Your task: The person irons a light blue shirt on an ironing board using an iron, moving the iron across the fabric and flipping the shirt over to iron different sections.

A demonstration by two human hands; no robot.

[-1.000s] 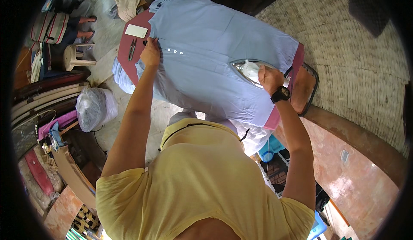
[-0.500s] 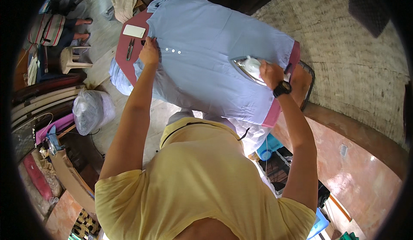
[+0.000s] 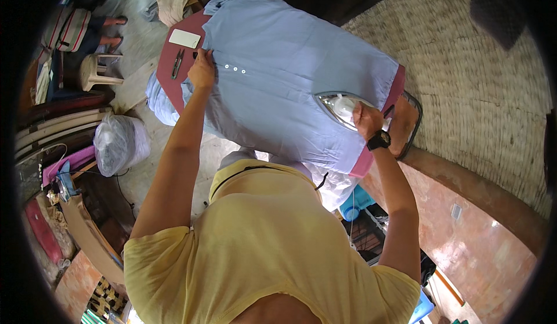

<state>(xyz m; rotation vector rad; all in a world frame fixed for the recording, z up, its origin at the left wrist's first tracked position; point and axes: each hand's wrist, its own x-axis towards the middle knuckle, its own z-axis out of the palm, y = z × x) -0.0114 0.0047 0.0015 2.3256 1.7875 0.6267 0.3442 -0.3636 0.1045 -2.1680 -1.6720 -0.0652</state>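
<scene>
A light blue shirt [image 3: 278, 57] with small white buttons lies spread over a dark red ironing board [image 3: 168, 71]. My right hand [image 3: 368, 121], a black watch at its wrist, is wrapped round the handle of a clothes iron [image 3: 343, 107]. The iron's soleplate rests flat on the shirt, near the board's right end. At the shirt's left edge, beside the buttons, my left hand [image 3: 202, 73] is closed on the fabric; its fingertips are partly hidden. Just left of it on the board are thread snips [image 3: 178, 63] and a flat white rectangular object [image 3: 185, 38].
At the board's right end is a dark metal frame [image 3: 415, 124], beside a woven mat [image 3: 464, 86]. A plastic stool [image 3: 96, 73], a stuffed clear plastic bag [image 3: 116, 144] and another person's legs [image 3: 110, 31] are at the left. A blue container [image 3: 355, 203] stands below the board.
The iron and my right hand have shifted slightly down the shirt, and the iron has turned a little. My left hand stays at the shirt's left edge.
</scene>
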